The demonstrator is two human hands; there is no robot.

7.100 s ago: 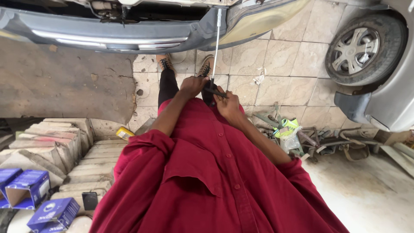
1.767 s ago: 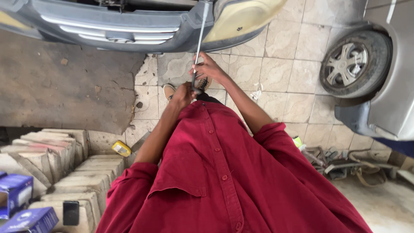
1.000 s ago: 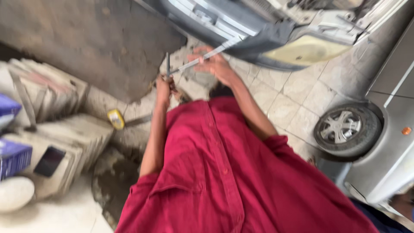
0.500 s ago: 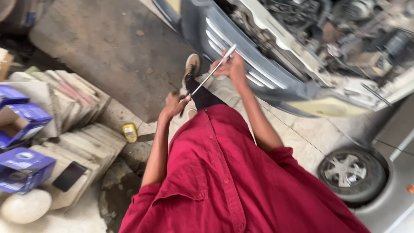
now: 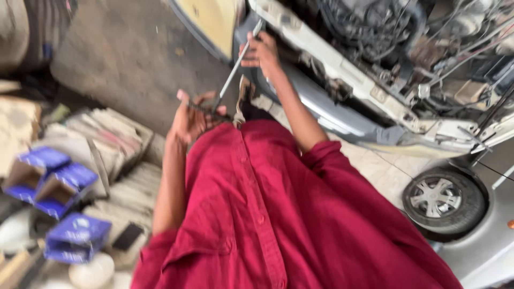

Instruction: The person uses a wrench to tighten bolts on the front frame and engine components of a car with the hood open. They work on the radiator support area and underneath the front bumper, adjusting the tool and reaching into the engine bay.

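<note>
Thin metal rod gripped at both ends, left hand blurred, right hand at upper centre, rod tip hidden.

Head view, person in red shirt standing at open engine bay. Both hands gripping a thin metal rod: right hand holding upper end next to bay's front edge, left hand clasping lower end w/ dark piece. Blue boxes lying well left of bay; wheel sitting below it.
</note>
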